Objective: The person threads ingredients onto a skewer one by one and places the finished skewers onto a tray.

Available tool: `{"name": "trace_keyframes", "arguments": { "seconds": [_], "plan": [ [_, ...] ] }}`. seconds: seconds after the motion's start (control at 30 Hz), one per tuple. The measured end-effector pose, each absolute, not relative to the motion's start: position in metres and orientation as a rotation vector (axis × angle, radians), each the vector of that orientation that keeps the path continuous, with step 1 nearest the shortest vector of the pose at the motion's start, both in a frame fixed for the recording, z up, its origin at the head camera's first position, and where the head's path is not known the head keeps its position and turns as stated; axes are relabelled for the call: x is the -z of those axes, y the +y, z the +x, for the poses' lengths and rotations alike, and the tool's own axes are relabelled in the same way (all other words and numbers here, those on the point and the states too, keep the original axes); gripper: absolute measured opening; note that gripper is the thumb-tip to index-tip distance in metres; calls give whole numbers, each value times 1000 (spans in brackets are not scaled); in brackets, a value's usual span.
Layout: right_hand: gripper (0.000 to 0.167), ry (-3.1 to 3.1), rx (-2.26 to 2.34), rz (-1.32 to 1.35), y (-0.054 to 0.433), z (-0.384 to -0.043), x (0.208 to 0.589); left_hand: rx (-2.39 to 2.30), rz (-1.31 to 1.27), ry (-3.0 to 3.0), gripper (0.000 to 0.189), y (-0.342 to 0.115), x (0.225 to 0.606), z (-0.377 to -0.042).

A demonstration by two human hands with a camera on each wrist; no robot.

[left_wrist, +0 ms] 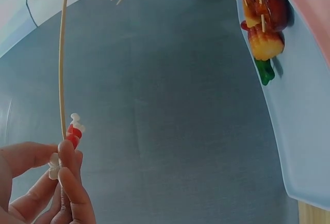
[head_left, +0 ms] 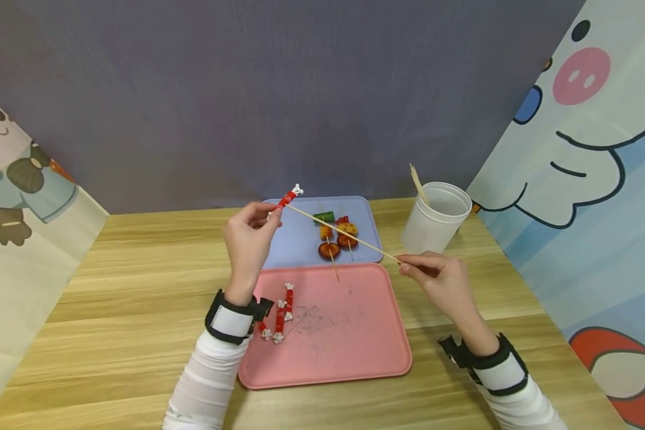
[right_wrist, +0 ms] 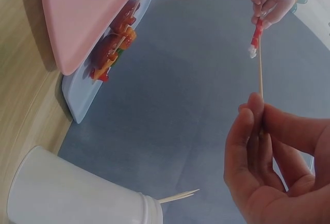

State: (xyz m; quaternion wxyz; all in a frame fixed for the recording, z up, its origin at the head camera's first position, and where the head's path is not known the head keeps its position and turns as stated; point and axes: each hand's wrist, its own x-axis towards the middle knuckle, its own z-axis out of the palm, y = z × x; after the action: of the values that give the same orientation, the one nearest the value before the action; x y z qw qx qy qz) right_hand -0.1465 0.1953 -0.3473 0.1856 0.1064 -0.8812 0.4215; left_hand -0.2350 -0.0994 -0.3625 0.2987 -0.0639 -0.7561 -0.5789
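Note:
In the head view my left hand [head_left: 251, 236] pinches a small red piece with white knobbed ends [head_left: 287, 199] between thumb and fingers. My right hand [head_left: 438, 283] grips the lower end of a thin wooden skewer [head_left: 344, 233] with its fingertips. The far end of the skewer meets the side of the red piece, and the left fingers partly cover that spot. Several similar red pieces with white ends [head_left: 280, 316] lie on the left side of the pink tray [head_left: 355, 352], below the left hand.
Behind the pink tray, a pale blue tray [head_left: 290, 248] holds skewered toy food [head_left: 329, 250], with brown, yellow and green pieces. A white tub [head_left: 435, 224] with several skewers [head_left: 418, 184] stands at the right. A grey backdrop [head_left: 279, 107] rises behind the wooden table [head_left: 140, 286].

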Motion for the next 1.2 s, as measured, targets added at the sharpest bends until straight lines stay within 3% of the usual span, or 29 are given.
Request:
{"name": "trace_keyframes", "arguments": {
  "seconds": [0.3, 0.83, 1.2],
  "plan": [
    [15, -2479, -1232, 313, 212, -159, 376, 1470, -186, -1985, 17, -100, 367, -237],
    [15, -2512, -1235, 319, 211, -156, 378, 1525, -161, -1970, 12, -92, 340, -218],
    [15, -2553, -1210, 342, 213, -159, 381, 1719, -113, -1930, 13, -102, 363, -238]
  ]
}}
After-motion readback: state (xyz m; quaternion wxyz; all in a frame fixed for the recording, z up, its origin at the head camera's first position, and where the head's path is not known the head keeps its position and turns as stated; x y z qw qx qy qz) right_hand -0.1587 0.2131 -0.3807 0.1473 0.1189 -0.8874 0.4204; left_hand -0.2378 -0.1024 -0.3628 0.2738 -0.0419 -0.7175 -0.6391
